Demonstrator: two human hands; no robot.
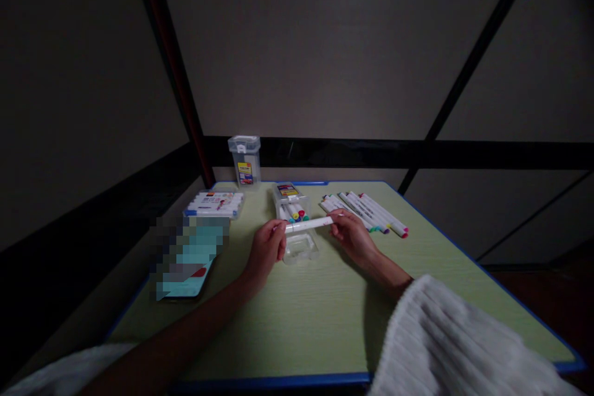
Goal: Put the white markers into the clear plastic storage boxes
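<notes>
A white marker (309, 224) is held level above the table, one end in each hand. My left hand (268, 248) pinches its left end and my right hand (351, 234) pinches its right end. Just beyond and below the marker lies an open clear plastic case (293, 204) on its side, with several markers with coloured caps inside. Its clear lid part (301, 249) rests under my hands. A row of several white markers (366, 211) with coloured ends lies to the right of my right hand.
A flat pack of markers (214, 203) lies at the back left. An upright clear case (245, 161) stands at the table's far edge. A blurred-out phone (188, 257) lies at the left. The green table (325, 322) has a blue rim; walls enclose it.
</notes>
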